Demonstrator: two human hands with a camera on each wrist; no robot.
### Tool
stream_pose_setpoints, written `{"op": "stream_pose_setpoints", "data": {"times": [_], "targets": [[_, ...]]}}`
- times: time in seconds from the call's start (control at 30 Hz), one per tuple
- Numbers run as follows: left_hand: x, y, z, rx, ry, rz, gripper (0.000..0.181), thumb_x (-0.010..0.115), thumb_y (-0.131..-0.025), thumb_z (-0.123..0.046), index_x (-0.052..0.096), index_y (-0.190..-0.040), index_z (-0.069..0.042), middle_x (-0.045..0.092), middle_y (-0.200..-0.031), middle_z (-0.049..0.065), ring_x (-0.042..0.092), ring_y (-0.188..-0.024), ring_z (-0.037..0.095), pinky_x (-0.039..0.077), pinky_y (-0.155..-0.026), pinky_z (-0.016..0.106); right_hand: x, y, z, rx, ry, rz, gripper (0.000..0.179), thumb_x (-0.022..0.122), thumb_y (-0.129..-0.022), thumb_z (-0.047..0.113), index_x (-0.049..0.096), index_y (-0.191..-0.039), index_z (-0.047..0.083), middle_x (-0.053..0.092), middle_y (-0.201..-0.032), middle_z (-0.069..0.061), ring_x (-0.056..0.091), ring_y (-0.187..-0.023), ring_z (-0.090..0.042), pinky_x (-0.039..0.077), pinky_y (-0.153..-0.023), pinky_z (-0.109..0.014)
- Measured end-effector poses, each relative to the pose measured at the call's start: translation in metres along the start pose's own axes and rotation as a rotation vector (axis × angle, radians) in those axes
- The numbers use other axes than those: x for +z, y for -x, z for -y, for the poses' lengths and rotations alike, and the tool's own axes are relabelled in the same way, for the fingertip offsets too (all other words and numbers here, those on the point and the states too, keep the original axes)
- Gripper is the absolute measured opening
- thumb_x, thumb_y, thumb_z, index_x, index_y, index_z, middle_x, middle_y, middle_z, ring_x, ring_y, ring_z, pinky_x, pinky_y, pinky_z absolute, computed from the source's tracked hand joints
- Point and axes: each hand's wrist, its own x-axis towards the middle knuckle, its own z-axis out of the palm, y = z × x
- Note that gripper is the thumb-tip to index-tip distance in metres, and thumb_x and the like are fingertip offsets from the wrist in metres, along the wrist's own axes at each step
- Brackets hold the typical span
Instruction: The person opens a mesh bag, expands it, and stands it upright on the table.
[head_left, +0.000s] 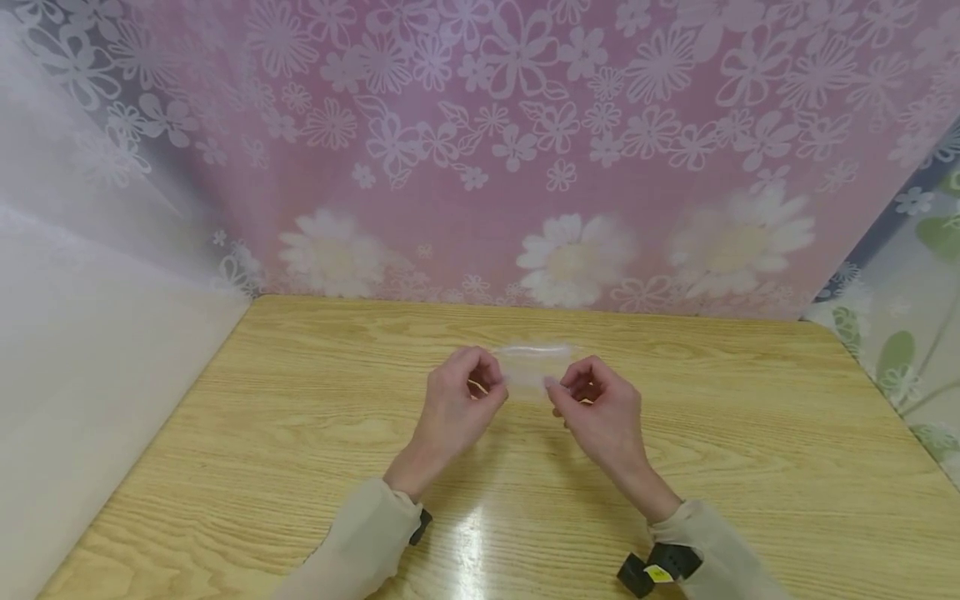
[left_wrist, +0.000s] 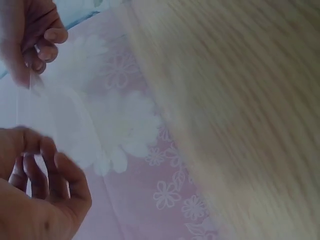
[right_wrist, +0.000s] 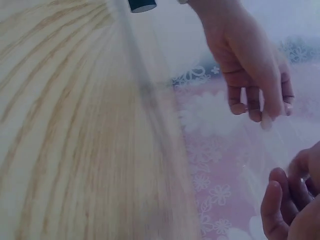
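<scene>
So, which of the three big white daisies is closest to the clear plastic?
The middle daisy, beyond the clear plastic; the left daisy and right daisy are farther off.

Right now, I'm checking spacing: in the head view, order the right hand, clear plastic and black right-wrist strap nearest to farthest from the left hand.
1. Clear plastic, touching, on its right
2. Right hand, beyond the plastic
3. Black right-wrist strap, lower right

Table (head_left: 517, 467); yellow wood grain; rounded far corners; glare (head_left: 470, 542) near front
</scene>
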Motion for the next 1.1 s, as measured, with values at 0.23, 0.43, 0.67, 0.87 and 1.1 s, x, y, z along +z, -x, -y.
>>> {"op": "stream_pose_setpoints", "data": {"times": [0.23, 0.43, 0.67, 0.87, 1.1], "targets": [[0.0010, 0.0015, 0.0000, 0.070, -0.068, -0.036, 0.018, 0.070, -0.083, 0.007, 0.060, -0.089, -0.006, 0.060, -0.088, 0.006, 0.065, -0.077, 0.015, 0.058, -0.063, 0.024, 0.0041, 0.0022, -0.0012, -0.079, -0.005, -0.045, 0.009, 0.074, -0.092, 0.005, 0.067, -0.097, 0.007, 0.066, -0.073, -0.007, 0.068, -0.061, -0.013, 0.054, -0.049, -0.020], [0.0009, 0.0022, 0.0047, 0.069, 0.009, 0.009, 0.017, 0.072, -0.087, 0.005, 0.061, -0.090, -0.007, 0.062, -0.089, 0.007, 0.066, -0.079, 0.016, 0.061, -0.066, 0.024, 0.0027, 0.0012, -0.0023, -0.094, 0.113, -0.013, 0.015, 0.082, -0.087, 0.011, 0.068, -0.094, 0.011, 0.062, -0.072, -0.002, 0.059, -0.063, -0.006, 0.049, -0.051, -0.018], [0.0024, 0.0038, 0.0015, 0.094, 0.053, 0.075, 0.018, 0.069, -0.082, 0.011, 0.061, -0.088, -0.005, 0.063, -0.088, 0.009, 0.064, -0.077, 0.014, 0.059, -0.066, 0.021, 0.0036, -0.0027, -0.0016, -0.036, 0.065, -0.127, 0.019, 0.078, -0.088, 0.005, 0.060, -0.082, 0.007, 0.060, -0.063, -0.006, 0.055, -0.048, -0.006, 0.046, -0.045, -0.019], [0.0041, 0.0041, 0.0013, 0.053, 0.007, 0.045, 0.013, 0.069, -0.089, 0.003, 0.062, -0.095, -0.006, 0.062, -0.094, 0.007, 0.065, -0.079, 0.014, 0.060, -0.066, 0.023, 0.0035, -0.0027, 0.0010, -0.042, -0.033, -0.100, 0.007, 0.076, -0.092, 0.008, 0.069, -0.093, 0.007, 0.066, -0.075, -0.010, 0.065, -0.058, -0.010, 0.052, -0.044, -0.023], [0.0040, 0.0035, 0.0017, 0.035, 0.010, -0.022, 0.008, 0.070, -0.092, -0.002, 0.068, -0.099, -0.005, 0.067, -0.100, 0.008, 0.070, -0.082, 0.017, 0.062, -0.068, 0.028, 0.0039, 0.0012, -0.0015, -0.092, -0.039, -0.059, 0.009, 0.073, -0.093, 0.006, 0.075, -0.102, 0.007, 0.072, -0.081, -0.010, 0.070, -0.066, -0.008, 0.055, -0.048, -0.023]]}}
